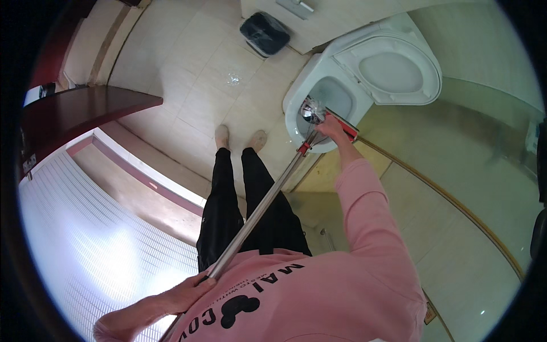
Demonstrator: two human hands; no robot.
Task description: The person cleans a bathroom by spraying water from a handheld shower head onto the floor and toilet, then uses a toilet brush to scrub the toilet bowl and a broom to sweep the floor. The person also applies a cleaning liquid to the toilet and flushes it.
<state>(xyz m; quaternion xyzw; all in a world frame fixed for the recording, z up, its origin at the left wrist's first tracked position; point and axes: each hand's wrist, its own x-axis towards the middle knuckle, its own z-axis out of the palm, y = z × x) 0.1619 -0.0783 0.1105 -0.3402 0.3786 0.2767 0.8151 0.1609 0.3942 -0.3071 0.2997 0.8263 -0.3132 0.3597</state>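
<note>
A long-handled mop (259,211) with a silver pole and a red-edged head (345,126) slants from my left side up to the toilet bowl (290,117). My left hand (191,289) is closed round the upper pole at my waist. My right hand (330,126) is closed at the mop's lower end, over the near rim of the bowl, and it covers part of the head. Beside it, over the bowl's opening, is a shiny silver piece (311,110) whose kind I cannot make out. Lid and seat (393,71) are raised.
A small bin (265,34) with a dark liner stands left of the toilet. Wet spots (232,78) glisten on the tiled floor. A dark red door (91,111) juts in at left, above a raised sill (148,165). A curved glass panel (484,142) rises at right.
</note>
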